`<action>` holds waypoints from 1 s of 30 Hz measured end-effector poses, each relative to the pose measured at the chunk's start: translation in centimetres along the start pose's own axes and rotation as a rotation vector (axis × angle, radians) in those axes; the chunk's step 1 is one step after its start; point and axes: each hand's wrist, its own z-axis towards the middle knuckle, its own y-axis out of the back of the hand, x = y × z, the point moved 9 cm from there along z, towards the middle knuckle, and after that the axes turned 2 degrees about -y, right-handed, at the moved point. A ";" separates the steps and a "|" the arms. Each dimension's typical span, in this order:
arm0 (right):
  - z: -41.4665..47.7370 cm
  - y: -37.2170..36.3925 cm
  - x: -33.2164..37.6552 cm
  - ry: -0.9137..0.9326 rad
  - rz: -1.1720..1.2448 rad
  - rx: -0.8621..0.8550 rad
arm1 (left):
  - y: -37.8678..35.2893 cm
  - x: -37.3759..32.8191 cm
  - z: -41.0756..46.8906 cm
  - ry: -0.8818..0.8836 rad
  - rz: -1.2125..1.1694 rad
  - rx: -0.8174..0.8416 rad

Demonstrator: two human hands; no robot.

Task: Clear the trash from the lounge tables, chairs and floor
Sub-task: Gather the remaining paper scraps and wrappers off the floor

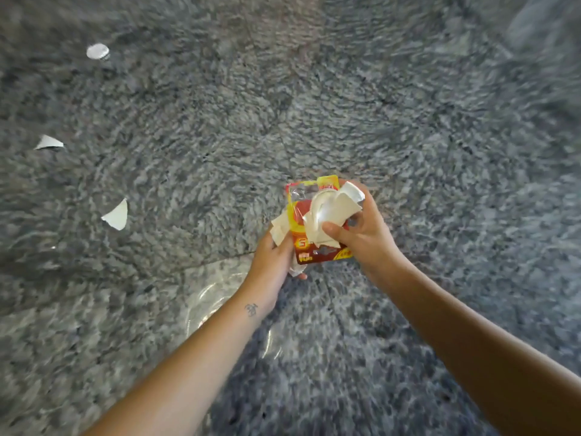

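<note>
Both hands meet over a grey speckled stone floor (283, 105). My left hand (273, 265) grips the lower edge of a red and yellow snack wrapper (301, 243) together with a bit of white paper. My right hand (361, 234) clutches crumpled white paper scraps (330, 212) pressed against the wrapper's front. On the floor to the left lie two torn white paper pieces (117, 215) (48, 143) and, farther away, a small white cup-like item (98, 51).
A bright patch of glare (217, 294) shines on the polished floor just below my left wrist. Tile seams run across the floor. A pale blurred shape (540, 23) sits at the top right corner.
</note>
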 end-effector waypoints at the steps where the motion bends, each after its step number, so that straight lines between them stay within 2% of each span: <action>1: -0.2 -0.3 -0.3 -0.010 0.013 0.002 | 0.3 0.2 -0.2 0.030 -0.033 0.003; 8: -0.5 -1.6 -1.7 -0.107 0.071 0.046 | 0.7 1.9 -1.6 0.206 -0.231 0.031; 12: -1.1 -1.9 -1.9 -0.139 0.054 0.046 | 0.8 1.4 -1.6 0.191 -0.287 0.028; 16: -1.5 -2.5 -1.5 -0.140 -0.002 0.071 | 0.1 0.4 -1.6 0.133 -0.100 0.073; 20: -1.7 -3.7 -0.6 -0.080 -0.103 0.133 | 0.5 -0.8 -1.5 0.007 0.085 -0.032; 26: -2.0 -5.2 -0.5 -0.041 -0.169 0.216 | 1.3 -0.6 -1.4 -0.042 0.017 -0.160; 30: -1.8 -5.3 -1.3 -0.062 -0.254 0.232 | 2.1 -0.1 -1.2 -0.068 0.064 -0.173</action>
